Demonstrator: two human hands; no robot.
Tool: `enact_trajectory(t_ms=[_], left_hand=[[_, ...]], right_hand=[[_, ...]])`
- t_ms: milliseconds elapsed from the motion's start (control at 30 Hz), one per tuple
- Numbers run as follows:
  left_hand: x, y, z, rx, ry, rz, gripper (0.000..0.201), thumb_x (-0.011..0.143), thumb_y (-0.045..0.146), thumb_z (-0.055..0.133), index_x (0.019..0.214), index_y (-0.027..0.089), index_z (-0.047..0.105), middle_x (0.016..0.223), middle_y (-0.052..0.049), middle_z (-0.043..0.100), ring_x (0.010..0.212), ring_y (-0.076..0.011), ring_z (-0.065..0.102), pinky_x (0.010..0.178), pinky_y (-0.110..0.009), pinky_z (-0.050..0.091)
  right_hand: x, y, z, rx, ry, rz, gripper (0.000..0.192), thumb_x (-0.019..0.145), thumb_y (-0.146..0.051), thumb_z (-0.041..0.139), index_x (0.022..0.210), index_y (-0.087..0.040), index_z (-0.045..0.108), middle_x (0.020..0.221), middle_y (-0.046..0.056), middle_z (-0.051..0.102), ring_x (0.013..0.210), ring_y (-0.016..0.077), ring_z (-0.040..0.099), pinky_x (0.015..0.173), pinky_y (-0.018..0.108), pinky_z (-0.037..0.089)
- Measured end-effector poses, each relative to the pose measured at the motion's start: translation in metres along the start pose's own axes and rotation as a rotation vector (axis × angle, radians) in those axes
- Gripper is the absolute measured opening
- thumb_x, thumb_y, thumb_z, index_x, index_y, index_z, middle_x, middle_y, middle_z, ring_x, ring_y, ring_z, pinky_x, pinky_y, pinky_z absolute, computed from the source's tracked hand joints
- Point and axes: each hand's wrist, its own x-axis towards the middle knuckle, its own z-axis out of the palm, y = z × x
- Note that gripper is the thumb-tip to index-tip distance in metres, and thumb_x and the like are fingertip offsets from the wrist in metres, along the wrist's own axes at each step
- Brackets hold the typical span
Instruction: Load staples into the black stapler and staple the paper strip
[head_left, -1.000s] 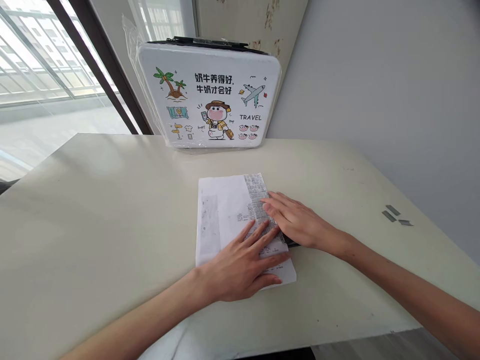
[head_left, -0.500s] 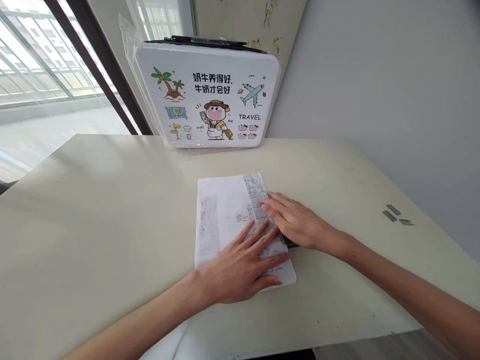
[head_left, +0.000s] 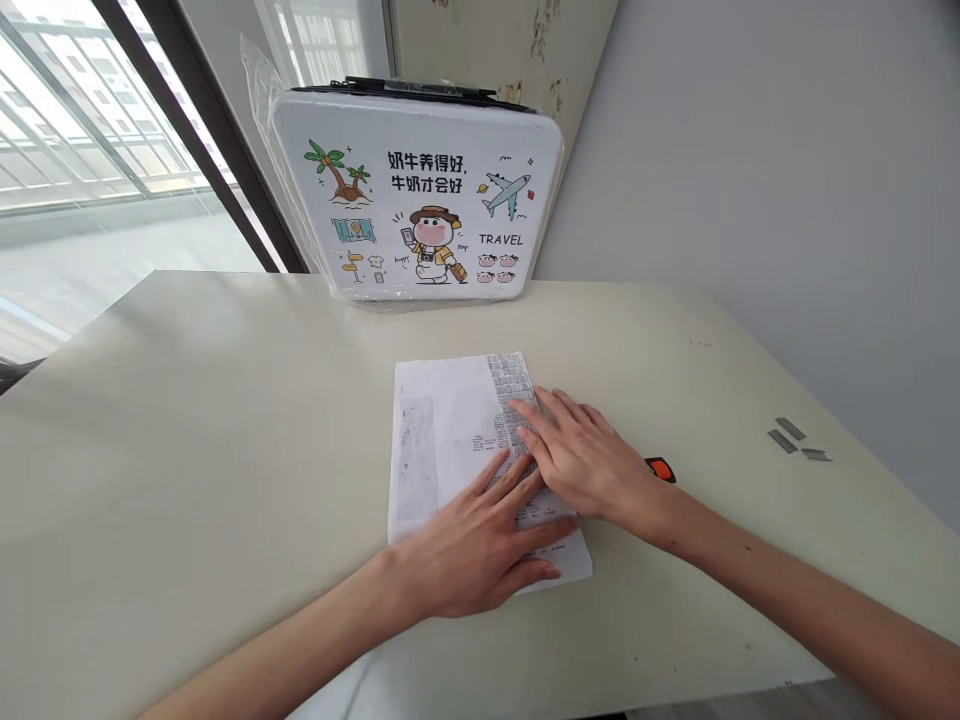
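A folded sheet of white printed paper (head_left: 450, 385) lies on the table in front of me. Along its right side runs a band of dense small print (head_left: 512, 378). My left hand (head_left: 484, 540) lies flat on the lower part of the paper, fingers spread. Across the right edge of the sheet rests my right hand (head_left: 581, 450), its fingers stretched out over the printed band and close to the left fingertips. Beside my right wrist pokes out the end of an orange and black object (head_left: 661, 470); the forearm hides part of it, so its kind is unclear.
A white case (head_left: 360, 125) with cartoon prints, partly wrapped in clear plastic, stands upright at the back of the table (head_left: 225, 420). Three small grey strips (head_left: 791, 428) lie at the right. A grey wall (head_left: 750, 150) rises on the right, and a window (head_left: 112, 130) is at the left.
My right hand has slid slightly left and down, further onto the paper. The orange and black end has come into sight beside my wrist. My left hand has stayed nearly in place.
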Motion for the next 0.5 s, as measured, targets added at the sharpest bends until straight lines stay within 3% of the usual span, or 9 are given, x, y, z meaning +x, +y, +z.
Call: enact_trajectory(t_ms=[500], left_hand=[[-0.011, 0.003, -0.004, -0.026, 0.015, 0.004, 0.047, 0.107, 0.041, 0.057, 0.151, 0.028, 0.055, 0.174, -0.007, 0.02, 0.16, -0.0322, 0.01, 0.131, -0.054, 0.019]], right_hand=[[-0.001, -0.004, 0.002, -0.038, 0.012, 0.008, 0.059, 0.109, -0.042, 0.016, 0.163, -0.028, 0.035, 0.169, 0.011, 0.034, 0.156, 0.0373, 0.027, 0.117, 0.063, 0.033]])
